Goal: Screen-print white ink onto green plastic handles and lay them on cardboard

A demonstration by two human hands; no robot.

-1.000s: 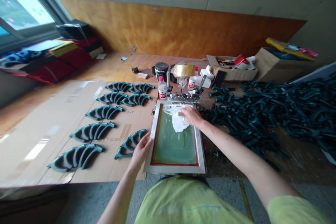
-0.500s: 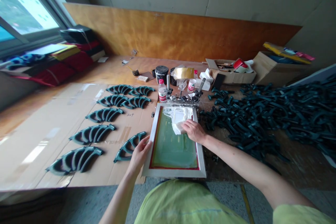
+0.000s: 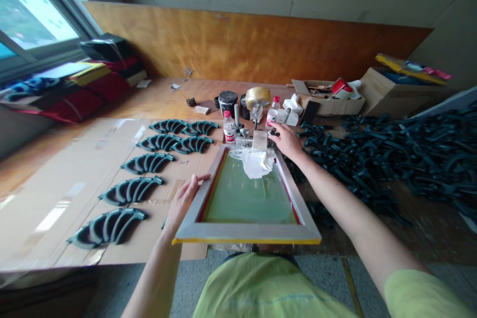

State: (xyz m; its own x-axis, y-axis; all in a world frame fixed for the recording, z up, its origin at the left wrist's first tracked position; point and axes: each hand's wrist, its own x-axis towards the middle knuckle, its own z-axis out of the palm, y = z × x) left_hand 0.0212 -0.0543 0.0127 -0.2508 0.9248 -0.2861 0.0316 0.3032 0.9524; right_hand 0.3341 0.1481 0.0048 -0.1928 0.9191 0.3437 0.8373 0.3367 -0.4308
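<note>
Screen-printing frame [image 3: 246, 232] — grey rails, near rail edged in yellow — hinged at its far end in metal clamps [image 3: 244, 134] on the bench, near edge lifted and the whole frame tilted up toward the person. Green mesh [image 3: 248, 198] fills it, bordered by red tape [image 3: 211, 186]. A crumpled white plastic sheet [image 3: 255, 164] lies on the upper part of the mesh; a translucent rectangular piece [image 3: 260, 140] stands just beyond it, its nature hard to tell.

Left hand [image 3: 182, 201] at the outer side of the left rail, fingers [image 3: 196, 181] spread wide against it, no closed grip. Right hand [image 3: 286, 141] just past the far right corner, near the clamps, fingers [image 3: 279, 131] spread and angled down; what the tips touch cannot be told.

Left of the frame, a cardboard sheet [image 3: 74, 184] carries dark teal arched ribbed moulded parts [image 3: 130, 190] in rows — seven in clear view, another mostly hidden behind the frame. To the right, a large loose heap of similar parts [image 3: 391, 159] on the wooden bench [image 3: 160, 94].

Beyond the clamps: a black ink tin [image 3: 228, 102], a tape roll [image 3: 258, 98], a plastic bottle with a red cap [image 3: 229, 128], and a cardboard box of odds and ends [image 3: 328, 105]. A plywood board [image 3: 253, 42] stands along the wall.
</note>
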